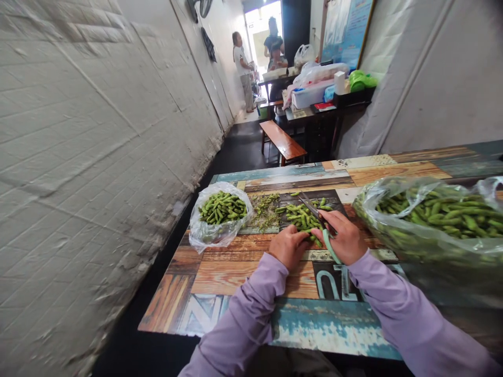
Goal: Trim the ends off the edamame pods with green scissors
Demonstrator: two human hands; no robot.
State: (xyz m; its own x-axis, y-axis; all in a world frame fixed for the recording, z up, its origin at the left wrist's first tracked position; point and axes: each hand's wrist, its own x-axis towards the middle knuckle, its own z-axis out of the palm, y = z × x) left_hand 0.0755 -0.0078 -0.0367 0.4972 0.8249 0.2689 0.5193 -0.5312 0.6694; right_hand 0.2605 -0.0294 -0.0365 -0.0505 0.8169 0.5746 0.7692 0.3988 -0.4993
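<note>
My right hand (342,236) is closed round the green handles of a pair of scissors (314,213), whose blades point up and left over a loose pile of green edamame pods (299,215) on the table. My left hand (290,245) is closed on a pod at the near edge of that pile, just left of the scissors. Both arms wear lilac sleeves. A heap of small cut trimmings (265,209) lies left of the pile.
A small clear bag of pods (220,212) sits at the left; a large clear bag of pods (432,220) fills the right. The patchwork-print table (251,283) stands by a white brick wall (98,157). Behind are a wooden bench (283,140), a cluttered table and people (243,68).
</note>
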